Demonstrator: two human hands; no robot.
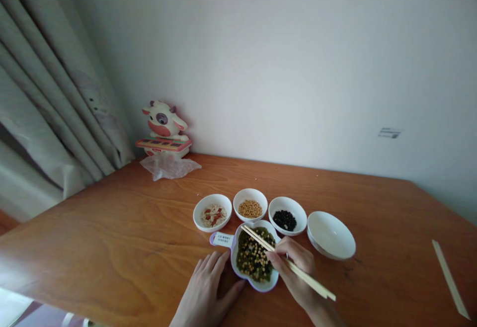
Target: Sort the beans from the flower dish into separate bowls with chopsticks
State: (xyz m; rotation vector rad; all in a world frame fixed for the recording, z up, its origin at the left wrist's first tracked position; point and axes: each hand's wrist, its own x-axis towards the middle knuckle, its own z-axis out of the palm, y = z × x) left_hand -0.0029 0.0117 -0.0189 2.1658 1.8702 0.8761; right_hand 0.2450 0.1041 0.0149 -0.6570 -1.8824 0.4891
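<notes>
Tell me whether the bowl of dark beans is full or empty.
Neither: partly filled. Dark beans lie in the bottom of the bowl, its white sides showing above them.

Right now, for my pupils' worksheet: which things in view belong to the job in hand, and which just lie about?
In use:
pale wooden chopsticks, in the right hand
white, purple-rimmed, flower-shaped dish
probably the four round white bowls

Lying about, apparently:
pink-and-white cow keyboard toy
crumpled clear plastic
long, flat pale strip
</notes>
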